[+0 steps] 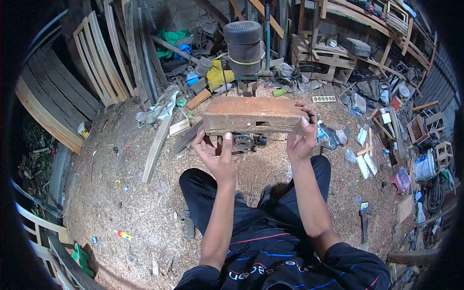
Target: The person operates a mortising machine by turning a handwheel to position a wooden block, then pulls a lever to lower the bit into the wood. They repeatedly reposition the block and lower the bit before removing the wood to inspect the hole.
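Observation:
A thick reddish-brown wooden block [251, 108] is held up level in front of me, between both hands. Its near side shows a small rectangular slot [262, 123] and rough, cracked grain. My left hand [216, 152] grips the block's left end from below, thumb up against the near face. Around the right end, my right hand [304, 133] has its thumb on the near face and fingers over the top corner. Just beyond and below the block is a machine with a dark motor [244, 48] and a round handwheel [243, 141]; the block hides its middle part.
Wood shavings cover the floor [130, 193]. A long plank [157, 150] and a small orange-brown block [198, 99] lie left of the machine. Curved boards [99, 63] lean at left. A hatchet [364, 220] and a white power strip [323, 99] lie at right, near cluttered scraps.

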Available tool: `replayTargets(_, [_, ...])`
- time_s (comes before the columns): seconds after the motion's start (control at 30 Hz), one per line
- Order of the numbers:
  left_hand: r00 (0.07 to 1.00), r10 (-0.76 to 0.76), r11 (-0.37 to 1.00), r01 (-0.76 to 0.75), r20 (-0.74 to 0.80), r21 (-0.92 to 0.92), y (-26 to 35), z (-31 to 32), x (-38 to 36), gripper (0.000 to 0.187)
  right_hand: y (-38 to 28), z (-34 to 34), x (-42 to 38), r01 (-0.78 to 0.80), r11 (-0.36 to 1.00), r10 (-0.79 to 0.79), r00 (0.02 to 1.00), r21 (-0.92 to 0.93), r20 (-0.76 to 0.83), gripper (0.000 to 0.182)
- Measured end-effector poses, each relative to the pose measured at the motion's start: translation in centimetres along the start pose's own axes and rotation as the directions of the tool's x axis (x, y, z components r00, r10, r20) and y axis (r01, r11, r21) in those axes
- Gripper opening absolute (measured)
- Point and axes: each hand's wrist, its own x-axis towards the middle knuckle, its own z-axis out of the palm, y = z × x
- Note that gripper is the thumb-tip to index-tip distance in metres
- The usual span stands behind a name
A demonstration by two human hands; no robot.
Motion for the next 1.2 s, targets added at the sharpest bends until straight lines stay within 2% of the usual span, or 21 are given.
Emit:
replayTargets(0.13, [1.000,0.015,0.992,-0.015,0.002,0.127,0.1,-0.3,0.1,0.054,-0.7,0.8,0.0,-0.147,0.988,0.140,0.983,-0.054,-0.120,0.036])
replayTargets(0.3, [0.999,-0.037,0.955,0.031,0.013,0.295,-0.9,-2.0,0.9,0.045,-1.2,1.8,0.1,-0.361,0.925,0.300,0.884,-0.116,-0.360,0.028])
replayTargets(0.43, [0.997,-0.070,0.927,0.056,0.025,0.370,-1.0,-2.4,1.5,0.042,-0.7,0.3,0.0,-0.440,0.878,0.368,0.873,-0.188,-0.321,0.041])
replayTargets(0.5, [0.992,-0.121,0.903,0.092,0.045,0.419,-2.1,-3.6,2.3,0.042,-1.4,0.3,0.1,-0.534,0.805,0.461,0.837,-0.260,-0.295,0.053])
replayTargets(0.6, [0.985,-0.168,0.842,0.156,-0.023,0.516,-2.2,-3.7,2.9,0.034,-2.0,-1.4,0.5,-0.614,0.646,0.617,0.770,-0.454,-0.162,0.071])
replayTargets(0.63, [0.985,-0.175,0.856,0.158,-0.011,0.492,-2.4,-3.8,3.1,0.032,-2.1,-1.5,0.2,-0.614,0.548,0.598,0.762,-0.568,-0.248,0.074])
replayTargets(0.73, [0.972,-0.231,0.852,0.221,-0.039,0.475,-3.5,-4.7,3.4,0.032,-1.4,-3.1,0.3,-0.477,0.461,0.619,0.777,-0.748,-0.114,0.067])
replayTargets(0.77, [0.981,-0.192,0.827,0.163,-0.003,0.538,-5.4,-6.1,3.6,0.033,-0.9,-3.8,0.4,-0.294,0.386,0.545,0.837,-0.874,-0.042,0.061])
replayTargets(0.87, [0.966,-0.245,0.857,0.179,0.077,0.483,-7.0,-7.4,3.9,0.044,-0.9,-3.5,0.4,-0.256,0.263,0.531,0.843,-0.930,-0.082,0.059])
replayTargets(0.97, [0.858,-0.511,0.831,0.480,0.046,0.283,-5.8,-7.0,3.7,0.041,-0.5,-3.6,0.2,-0.246,0.312,0.469,0.880,-0.918,-0.077,0.058])
replayTargets(1.07, [0.838,-0.536,0.838,0.513,0.102,0.184,-4.8,-6.8,3.6,0.045,0.3,-4.7,-0.2,-0.276,0.381,0.441,0.893,-0.882,-0.089,0.057])
replayTargets(1.2, [0.802,-0.570,0.817,0.531,0.178,0.225,-3.4,-6.4,4.0,0.051,0.7,-5.2,-0.7,-0.363,0.412,0.436,0.884,-0.836,-0.169,0.056])
